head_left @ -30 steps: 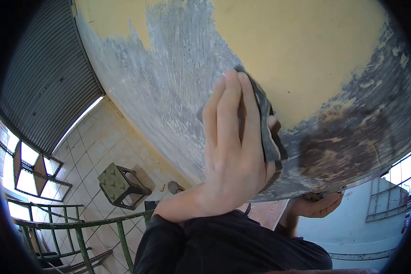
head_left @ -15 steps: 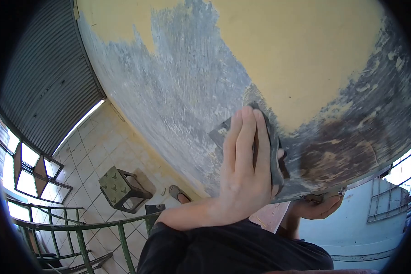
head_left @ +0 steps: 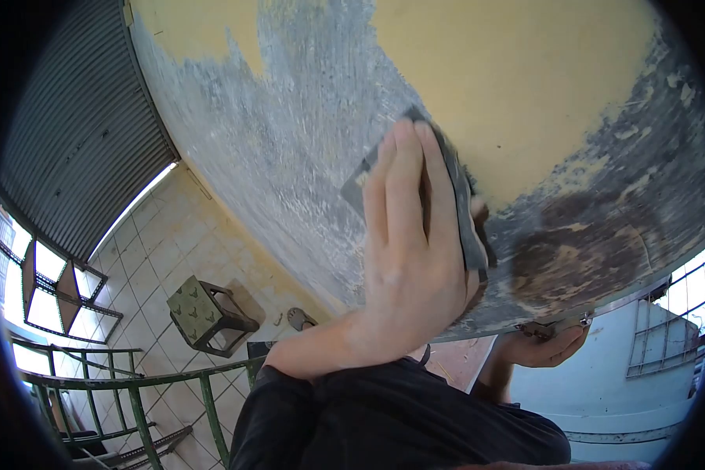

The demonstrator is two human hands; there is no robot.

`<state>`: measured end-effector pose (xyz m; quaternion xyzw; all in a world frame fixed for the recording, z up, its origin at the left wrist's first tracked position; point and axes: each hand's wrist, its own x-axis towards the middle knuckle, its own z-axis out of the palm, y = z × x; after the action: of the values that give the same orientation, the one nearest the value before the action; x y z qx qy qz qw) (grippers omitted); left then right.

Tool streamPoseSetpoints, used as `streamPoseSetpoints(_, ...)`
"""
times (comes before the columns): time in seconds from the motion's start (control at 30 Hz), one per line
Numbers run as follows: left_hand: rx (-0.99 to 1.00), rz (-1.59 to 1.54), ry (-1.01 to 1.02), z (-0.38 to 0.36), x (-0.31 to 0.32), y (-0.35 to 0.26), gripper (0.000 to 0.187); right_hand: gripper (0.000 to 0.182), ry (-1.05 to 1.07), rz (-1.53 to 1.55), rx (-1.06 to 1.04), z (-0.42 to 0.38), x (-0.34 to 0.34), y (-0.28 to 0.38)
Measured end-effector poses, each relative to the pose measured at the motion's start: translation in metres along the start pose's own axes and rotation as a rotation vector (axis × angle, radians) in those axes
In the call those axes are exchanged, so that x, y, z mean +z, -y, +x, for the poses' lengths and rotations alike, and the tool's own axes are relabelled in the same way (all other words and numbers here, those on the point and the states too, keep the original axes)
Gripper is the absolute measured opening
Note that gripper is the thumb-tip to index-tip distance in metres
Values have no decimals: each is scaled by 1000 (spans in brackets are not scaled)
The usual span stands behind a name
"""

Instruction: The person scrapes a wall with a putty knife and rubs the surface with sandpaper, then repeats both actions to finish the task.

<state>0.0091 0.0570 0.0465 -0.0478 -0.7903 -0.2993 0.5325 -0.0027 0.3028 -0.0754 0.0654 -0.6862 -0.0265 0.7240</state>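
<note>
My left hand presses a folded dark grey sheet of sandpaper against a large panel. Its fingers lie together over the sheet, pointing up the panel, and the thumb shows partly on the right. Yellow coating covers the panel's upper part, with scuffed grey patches at left and a dark, brownish, wet-looking area at lower right. At the lower right edge, my right hand is curled under the panel beside a small metal fitting; part of its grip is hidden.
A patterned stool stands on the tiled floor at left, with a sandal near it. Green metal rails and a metal rack are at lower left. Corrugated sheet borders the upper left; a pale blue wall is at right.
My left hand and the sandpaper have slid upward and slightly left along the panel. My right hand stays at the lower edge.
</note>
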Motion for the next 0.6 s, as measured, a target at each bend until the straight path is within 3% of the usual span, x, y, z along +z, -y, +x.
streamPoseSetpoints(0.17, 38, -31, 75, -17, -4, -9, 57, 64, -10, -5, -10, -1, 1, -2)
streamPoseSetpoints(0.27, 38, -2, -34, 8, -2, 6, 59, 64, -4, 19, -25, -3, 0, -6)
streamPoseSetpoints(0.4, 16, -6, 56, -22, -3, -9, 58, 62, -35, 13, -2, 2, 4, 1)
streamPoseSetpoints(0.6, 32, 11, -33, 3, 2, 7, 57, 60, -29, 13, 12, -12, 2, -9)
